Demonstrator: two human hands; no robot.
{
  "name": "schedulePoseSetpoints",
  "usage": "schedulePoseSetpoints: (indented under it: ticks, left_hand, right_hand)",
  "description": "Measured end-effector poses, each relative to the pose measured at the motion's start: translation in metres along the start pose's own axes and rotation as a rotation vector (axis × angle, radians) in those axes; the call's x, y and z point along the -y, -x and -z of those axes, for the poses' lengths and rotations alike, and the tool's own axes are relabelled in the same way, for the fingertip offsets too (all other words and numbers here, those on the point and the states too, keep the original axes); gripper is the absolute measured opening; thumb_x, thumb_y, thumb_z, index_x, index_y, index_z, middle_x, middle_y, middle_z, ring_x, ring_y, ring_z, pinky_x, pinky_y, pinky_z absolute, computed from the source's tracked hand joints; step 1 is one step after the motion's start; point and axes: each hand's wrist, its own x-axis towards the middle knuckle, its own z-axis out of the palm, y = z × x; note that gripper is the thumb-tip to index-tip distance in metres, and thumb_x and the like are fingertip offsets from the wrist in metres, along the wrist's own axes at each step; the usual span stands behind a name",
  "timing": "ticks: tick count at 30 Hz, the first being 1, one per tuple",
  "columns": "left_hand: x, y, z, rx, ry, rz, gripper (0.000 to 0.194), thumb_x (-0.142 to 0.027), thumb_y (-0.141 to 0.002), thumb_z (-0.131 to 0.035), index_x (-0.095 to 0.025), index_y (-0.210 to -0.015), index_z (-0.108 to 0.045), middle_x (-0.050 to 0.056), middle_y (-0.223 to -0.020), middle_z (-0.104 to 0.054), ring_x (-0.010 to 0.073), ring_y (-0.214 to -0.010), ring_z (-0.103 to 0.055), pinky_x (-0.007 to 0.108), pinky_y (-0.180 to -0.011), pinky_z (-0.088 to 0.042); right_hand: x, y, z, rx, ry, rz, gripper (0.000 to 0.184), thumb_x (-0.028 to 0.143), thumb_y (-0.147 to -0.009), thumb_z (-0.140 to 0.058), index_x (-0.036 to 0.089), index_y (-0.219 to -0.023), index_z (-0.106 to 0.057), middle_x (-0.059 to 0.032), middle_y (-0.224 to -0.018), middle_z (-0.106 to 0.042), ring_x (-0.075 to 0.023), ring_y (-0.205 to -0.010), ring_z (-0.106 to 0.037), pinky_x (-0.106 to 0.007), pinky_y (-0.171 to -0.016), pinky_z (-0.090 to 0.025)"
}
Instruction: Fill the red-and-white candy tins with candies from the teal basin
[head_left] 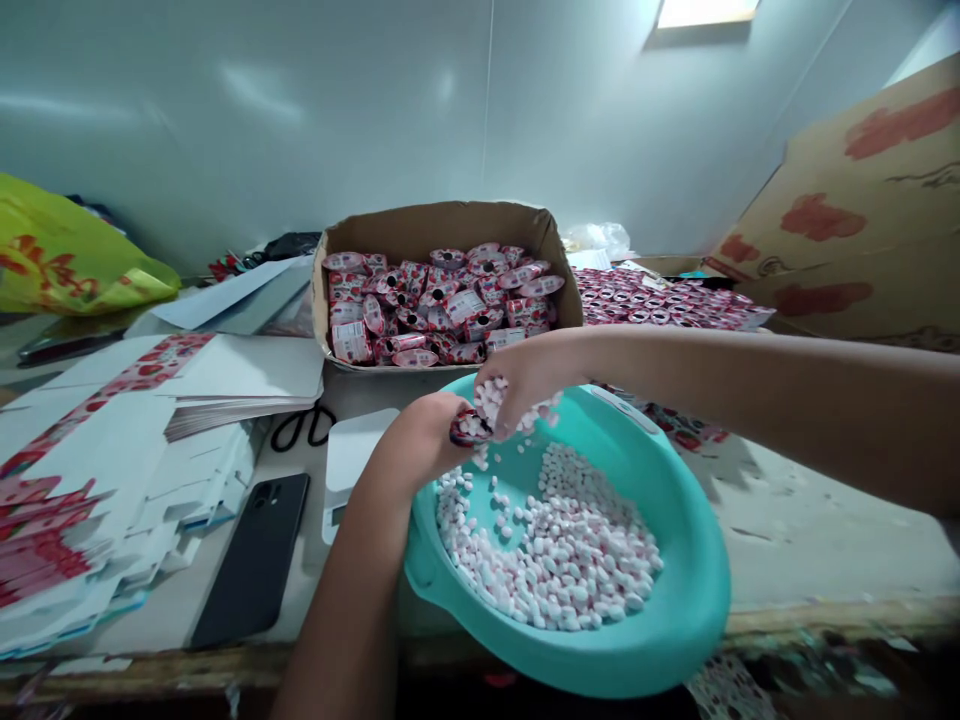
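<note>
White tablets (491,396) fill the curled right hand (534,376), just right of a printed packet (471,429).
The left hand (433,428) grips it mid-frame, mouth showing, above the teal basin (694,580).

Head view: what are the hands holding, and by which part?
Left hand: small red-printed packet, gripped near its open end. Right hand: loose handful of small white oval pellets, cupped in the fingers.

The basin (686,520) looks like smooth plastic with a soft sheen; the tablets (577,560) appear matt and chalky. The box (442,228) is matt cardboard, the wall (375,120) smooth and glossy, the bag (67,255) shiny plastic.
</note>
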Motion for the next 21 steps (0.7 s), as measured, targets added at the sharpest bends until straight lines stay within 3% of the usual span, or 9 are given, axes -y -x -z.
schedulePoseSetpoints:
  ticks: [3,6,8,10,12,14,17,19,21]
  left_hand:
    - [-0.002,0.000,0.000,-0.008,0.001,0.026,0.015,-0.025,-0.072,-0.071,-0.020,-0.085,-0.068,0.003,-0.088,-0.068,0.0206,-0.079,-0.061,0.027,-0.067,-0.041]
    - [-0.003,0.001,0.000,-0.023,-0.013,0.038,0.011,-0.028,-0.073,-0.071,-0.020,-0.081,-0.068,0.003,-0.084,-0.067,0.0208,-0.078,-0.061,0.028,-0.065,-0.041]
    - [-0.003,0.001,0.000,-0.046,0.011,0.033,0.013,-0.026,-0.072,-0.073,-0.020,-0.083,-0.068,0.003,-0.085,-0.067,0.0210,-0.081,-0.062,0.028,-0.067,-0.042]
    - [-0.002,0.001,-0.001,-0.079,0.055,0.035,0.018,-0.024,-0.072,-0.073,-0.019,-0.089,-0.069,0.003,-0.090,-0.067,0.0209,-0.084,-0.063,0.028,-0.070,-0.044]
    - [-0.001,0.001,-0.001,-0.096,0.070,0.041,0.020,-0.021,-0.073,-0.072,-0.018,-0.092,-0.069,0.004,-0.094,-0.067,0.0209,-0.087,-0.063,0.028,-0.073,-0.046]
    - [0.001,0.000,-0.001,-0.107,0.064,0.058,0.022,-0.020,-0.072,-0.072,-0.017,-0.094,-0.068,0.005,-0.096,-0.066,0.0214,-0.088,-0.063,0.029,-0.076,-0.046]
    - [0.002,-0.001,-0.001,-0.132,0.083,0.076,0.025,-0.018,-0.072,-0.072,-0.017,-0.096,-0.067,0.005,-0.097,-0.066,0.0207,-0.089,-0.063,0.029,-0.076,-0.047]
    - [0.003,-0.001,-0.001,-0.134,0.095,0.060,0.022,-0.017,-0.074,-0.071,-0.019,-0.096,-0.069,0.004,-0.096,-0.065,0.0195,-0.089,-0.063,0.028,-0.076,-0.046]
    - [0.004,0.000,-0.001,-0.122,0.087,0.050,0.022,-0.017,-0.075,-0.070,-0.020,-0.096,-0.072,0.003,-0.095,-0.065,0.0191,-0.088,-0.063,0.028,-0.076,-0.046]
  right_hand:
    - [0.002,-0.002,-0.002,-0.140,0.158,0.030,0.046,0.040,-0.068,-0.079,0.013,-0.104,-0.071,0.0056,-0.062,-0.066,-0.0094,-0.051,-0.058,-0.020,-0.050,-0.042]
    - [0.003,0.005,-0.004,-0.157,0.224,0.126,0.041,0.040,-0.072,-0.077,0.016,-0.105,-0.073,0.0061,-0.064,-0.069,-0.0079,-0.051,-0.059,-0.020,-0.052,-0.043]
    - [0.004,0.016,-0.005,-0.150,0.332,0.141,0.033,0.041,-0.069,-0.081,0.020,-0.096,-0.076,0.0035,-0.070,-0.072,-0.0109,-0.055,-0.062,-0.023,-0.052,-0.045]
    - [0.003,0.029,-0.009,-0.244,0.481,0.128,0.031,0.042,-0.068,-0.083,0.023,-0.092,-0.077,0.0003,-0.077,-0.074,-0.0159,-0.059,-0.064,-0.027,-0.053,-0.049]
    - [0.000,0.038,-0.019,-0.403,0.563,0.195,0.037,0.044,-0.072,-0.081,0.025,-0.103,-0.076,-0.0036,-0.092,-0.075,-0.0221,-0.073,-0.069,-0.034,-0.063,-0.054]
    - [-0.008,0.041,-0.036,-0.541,0.570,0.356,0.050,0.043,-0.080,-0.075,0.025,-0.127,-0.067,-0.0080,-0.123,-0.069,-0.0280,-0.103,-0.068,-0.040,-0.085,-0.056]
    - [-0.026,0.034,-0.065,-0.640,0.604,0.550,0.069,0.043,-0.088,-0.067,0.021,-0.150,-0.045,-0.0108,-0.155,-0.044,-0.0311,-0.139,-0.044,-0.046,-0.110,-0.042]
    - [-0.038,0.031,-0.079,-0.657,0.642,0.551,0.063,0.042,-0.092,-0.061,0.019,-0.149,-0.046,-0.0123,-0.150,-0.050,-0.0312,-0.136,-0.047,-0.048,-0.109,-0.041]
    - [-0.046,0.033,-0.085,-0.651,0.651,0.474,0.040,0.041,-0.097,-0.053,0.019,-0.129,-0.065,-0.0124,-0.123,-0.070,-0.0282,-0.112,-0.064,-0.045,-0.098,-0.048]
